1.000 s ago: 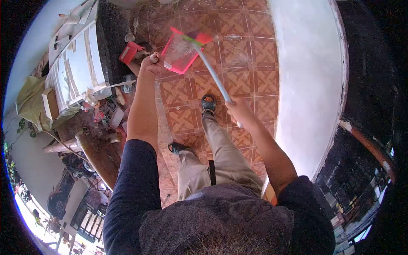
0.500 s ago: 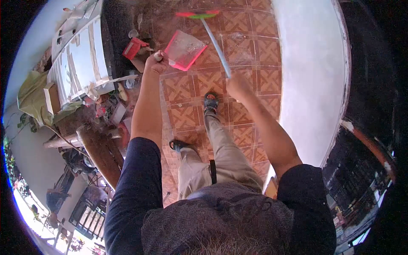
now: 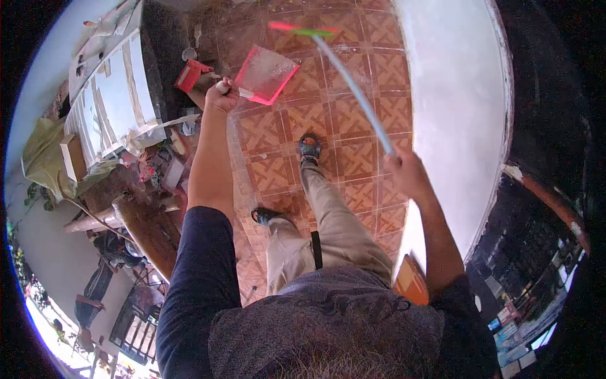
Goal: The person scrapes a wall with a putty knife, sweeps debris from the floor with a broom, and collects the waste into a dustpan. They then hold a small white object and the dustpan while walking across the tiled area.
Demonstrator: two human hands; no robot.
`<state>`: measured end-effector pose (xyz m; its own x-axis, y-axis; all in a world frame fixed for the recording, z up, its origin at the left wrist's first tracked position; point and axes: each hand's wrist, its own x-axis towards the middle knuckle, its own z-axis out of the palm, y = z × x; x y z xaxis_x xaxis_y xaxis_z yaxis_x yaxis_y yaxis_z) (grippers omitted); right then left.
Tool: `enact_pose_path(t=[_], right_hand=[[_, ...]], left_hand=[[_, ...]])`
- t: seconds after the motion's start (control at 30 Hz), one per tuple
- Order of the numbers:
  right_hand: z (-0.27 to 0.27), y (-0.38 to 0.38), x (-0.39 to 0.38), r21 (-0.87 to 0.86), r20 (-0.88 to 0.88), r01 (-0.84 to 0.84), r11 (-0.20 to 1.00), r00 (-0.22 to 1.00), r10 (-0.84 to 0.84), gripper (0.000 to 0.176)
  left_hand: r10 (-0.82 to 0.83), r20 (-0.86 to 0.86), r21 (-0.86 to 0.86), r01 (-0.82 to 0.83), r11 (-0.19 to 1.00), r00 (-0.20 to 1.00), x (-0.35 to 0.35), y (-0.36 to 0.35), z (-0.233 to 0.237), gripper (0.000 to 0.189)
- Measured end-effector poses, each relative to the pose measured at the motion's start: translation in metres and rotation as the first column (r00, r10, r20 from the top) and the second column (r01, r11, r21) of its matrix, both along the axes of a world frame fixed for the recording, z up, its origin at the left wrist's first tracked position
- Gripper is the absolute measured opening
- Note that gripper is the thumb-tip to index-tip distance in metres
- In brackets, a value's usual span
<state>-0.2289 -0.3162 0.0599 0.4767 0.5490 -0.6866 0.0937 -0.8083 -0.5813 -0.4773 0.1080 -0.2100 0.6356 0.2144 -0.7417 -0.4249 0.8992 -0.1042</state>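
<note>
In the head view, my left hand (image 3: 222, 96) is closed round the handle of a dustpan (image 3: 268, 71) with a pinkish-red rim. Its pan is coated with pale dust and debris and lies close over the tiled floor. My right hand (image 3: 410, 175) grips the upper end of the light grey-blue stick of a broom (image 3: 356, 91). At the far end of the stick, the red and green broom head is smeared by motion, just beyond and right of the dustpan.
Brown patterned tiles (image 3: 309, 120) run under my sandalled feet (image 3: 309, 147). A white wall (image 3: 457, 126) borders the right. To the left are a red box-like item (image 3: 191, 76), a white taped panel (image 3: 129, 76), clutter and a wooden log (image 3: 142, 230). Another person (image 3: 91, 303) appears far lower left.
My right hand has drawn back toward my body and to the right, tilting the broom stick. The broom head has shifted slightly nearer. The dustpan and left hand sit slightly further left in view.
</note>
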Motion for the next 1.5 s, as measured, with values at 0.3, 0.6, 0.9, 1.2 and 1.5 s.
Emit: enact_pose_path(t=[0.3, 0.6, 0.9, 1.2, 1.5], right_hand=[[-0.150, 0.040, 0.023, -0.131, -0.027, 0.202, 0.970, 0.978, -0.207, 0.018], [-0.039, 0.028, -0.051, -0.013, -0.569, 0.222, 0.975, 0.800, -0.190, 0.029], [-0.023, -0.016, -0.018, -0.013, -0.155, 0.362, 0.932, 0.920, -0.360, 0.037], [-0.149, -0.017, -0.035, -0.114, -0.594, 0.712, 0.693, 0.510, -0.622, 0.016], [-0.025, 0.023, -0.057, -0.075, -0.709, 0.551, 0.831, 0.556, -0.433, 0.023]], left_hand=[[0.047, -0.173, -0.042, -0.055, 0.998, 0.984, 0.016, -0.004, -0.009, 0.016], [0.110, -0.168, -0.087, -0.126, 0.988, 0.980, 0.016, -0.007, 0.006, 0.015], [0.101, -0.205, -0.059, -0.115, 0.992, 0.974, 0.016, -0.022, 0.021, 0.016], [0.031, -0.198, 0.022, -0.027, 0.999, 0.980, 0.022, -0.029, 0.009, 0.018], [0.003, -0.169, -0.052, -0.012, 0.999, 0.986, 0.013, -0.030, 0.005, 0.017]])
